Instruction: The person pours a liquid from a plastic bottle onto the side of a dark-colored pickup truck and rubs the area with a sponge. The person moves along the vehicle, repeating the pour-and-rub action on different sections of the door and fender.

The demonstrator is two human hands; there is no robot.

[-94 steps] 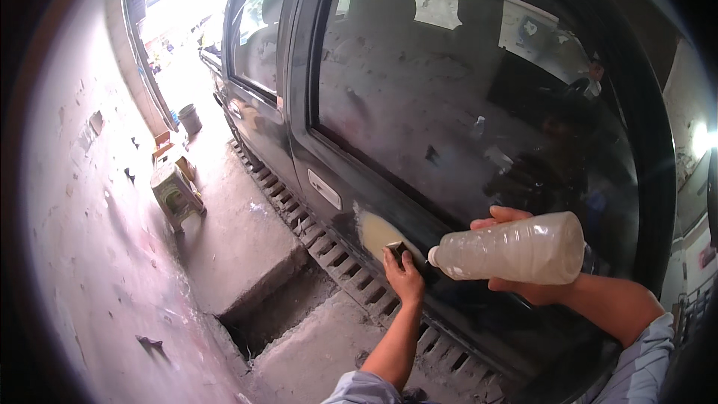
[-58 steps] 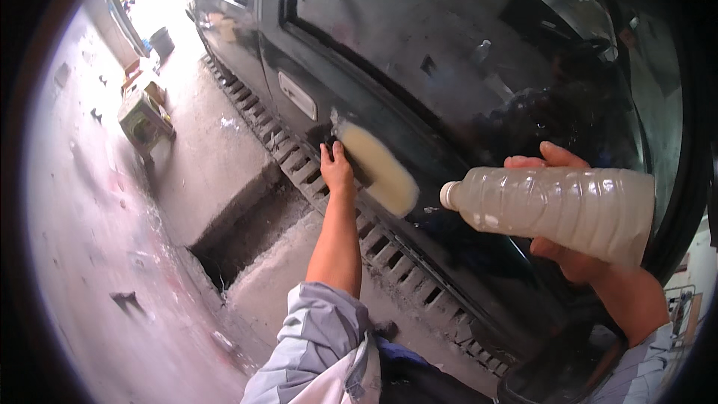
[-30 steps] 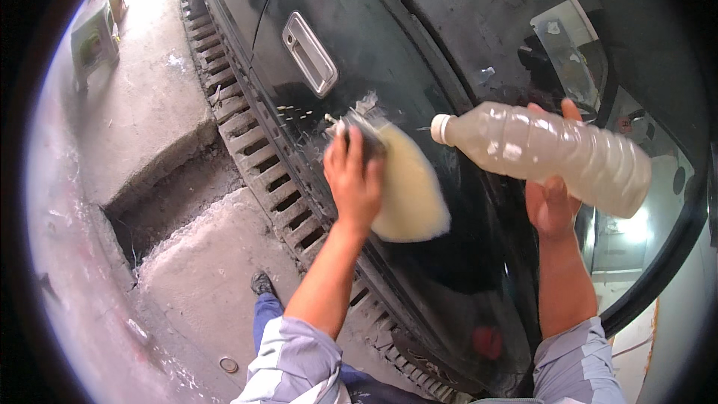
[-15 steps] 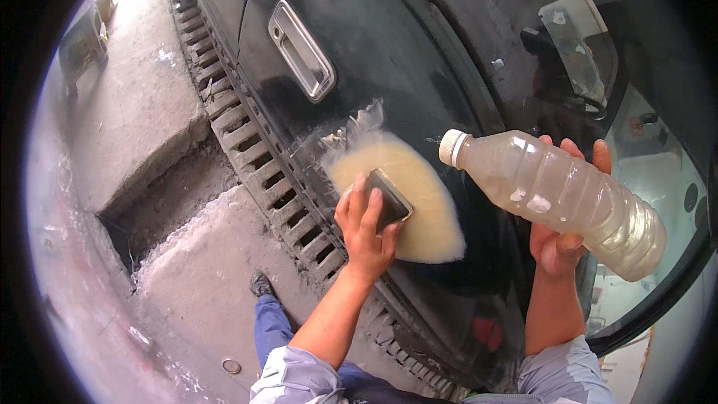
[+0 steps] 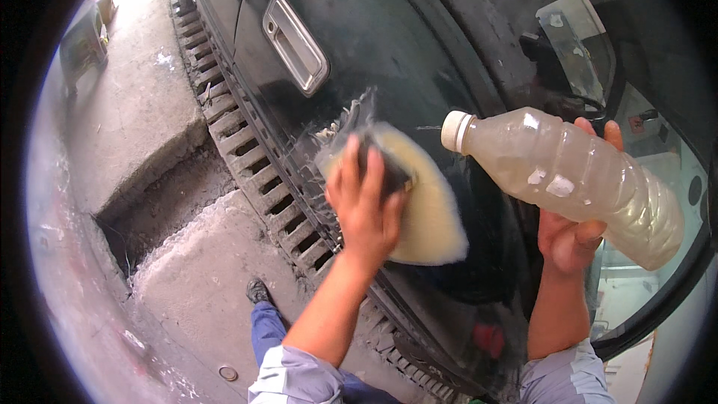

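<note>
My left hand (image 5: 364, 206) grips a dark sanding block (image 5: 391, 172) and presses it on a yellowish filler patch (image 5: 432, 217) on the dark car door (image 5: 404, 67). The hand and block are a little blurred. In my right hand (image 5: 572, 236) lies a clear plastic bottle (image 5: 568, 172) with a white cap (image 5: 455, 132), tilted on its side over the door. Cloudy liquid shows inside it, and a thin jet leaves the cap toward the patch. Greyish wet smears surround the patch's upper left edge.
A chrome door handle (image 5: 298, 45) sits above the patch. Along the door's lower edge runs a slotted drain grate (image 5: 258, 172) beside a sunken pit (image 5: 164, 194) in the concrete floor (image 5: 209, 269). The car window (image 5: 636, 269) and side mirror (image 5: 576, 45) are at the right.
My left hand and the sanding block have moved up and left across the filler patch. The bottle has shifted slightly right and up, and its jet now shows more clearly.
</note>
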